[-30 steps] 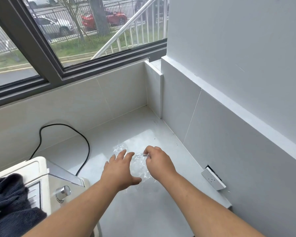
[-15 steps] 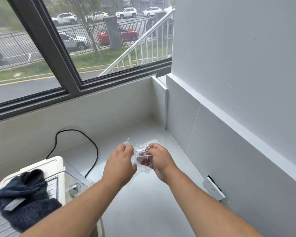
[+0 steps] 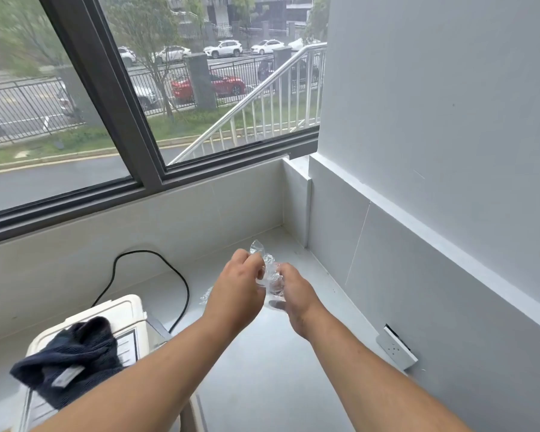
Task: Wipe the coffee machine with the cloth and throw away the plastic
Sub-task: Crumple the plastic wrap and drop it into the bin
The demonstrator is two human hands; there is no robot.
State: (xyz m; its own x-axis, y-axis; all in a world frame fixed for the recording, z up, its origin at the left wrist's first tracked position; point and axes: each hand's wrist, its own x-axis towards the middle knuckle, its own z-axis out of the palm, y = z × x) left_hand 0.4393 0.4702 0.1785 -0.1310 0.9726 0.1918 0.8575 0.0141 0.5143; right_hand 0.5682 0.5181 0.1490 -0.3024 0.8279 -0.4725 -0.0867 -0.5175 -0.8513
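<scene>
Both hands lifted off the surface [image 3: 256, 369] since a second ago, plastic now bunched up between them instead of lying flat. Left hand [image 3: 236, 296] grip closed on the clear plastic [image 3: 270, 274], fingers pinching its upper end. Right hand [image 3: 295, 296] grip curled around the lower part, fingers hidden. Dark cloth [image 3: 67, 358] lies on the white coffee machine [image 3: 122, 313], lower left. Black cord [image 3: 181, 285] loops behind it.

Head camera looks forward and down, close over the counter [image 3: 256, 369].
</scene>
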